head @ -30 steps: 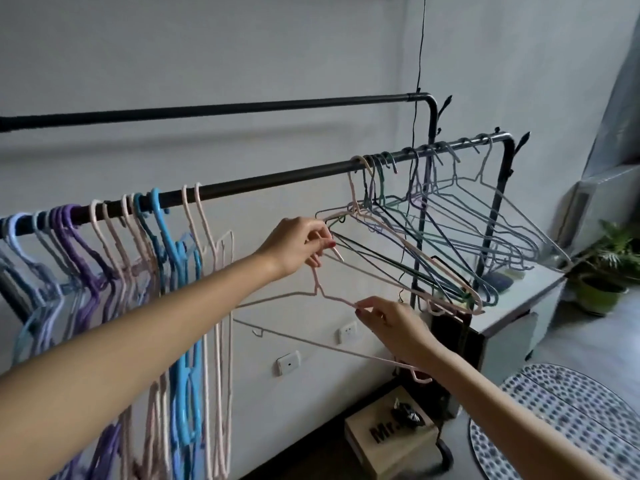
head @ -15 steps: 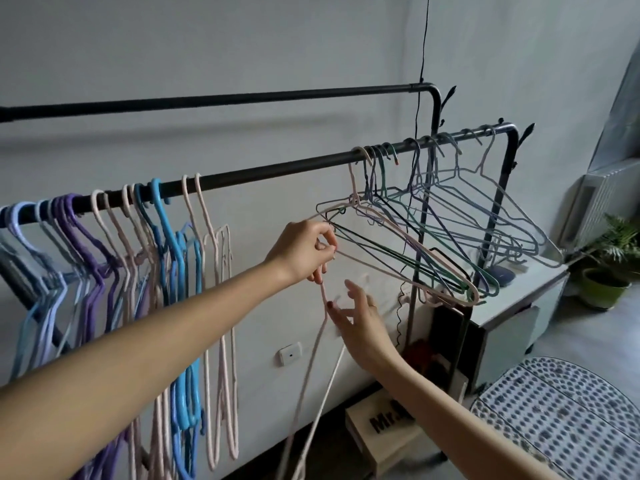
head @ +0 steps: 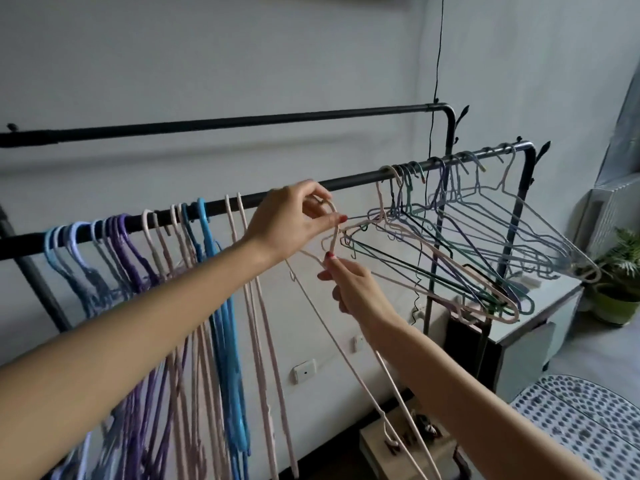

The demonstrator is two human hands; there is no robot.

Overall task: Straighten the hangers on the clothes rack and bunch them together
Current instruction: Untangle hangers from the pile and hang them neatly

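Mid-frame, left hand (head: 291,220) pinches the hook of a pale pink hanger (head: 349,341) just below the front rack bar (head: 353,181); right hand (head: 353,285) pinches its neck. Straightened hangers (head: 194,271) are bunched lower left, tilted ones (head: 467,251) on the right.

The near rail (head: 349,183) is cut off at the left edge. The lower ends of the bunched hangers (head: 145,271) are lost below the frame. Part of the pink hanger (head: 346,327) hook is concealed by the left hand (head: 294,220).
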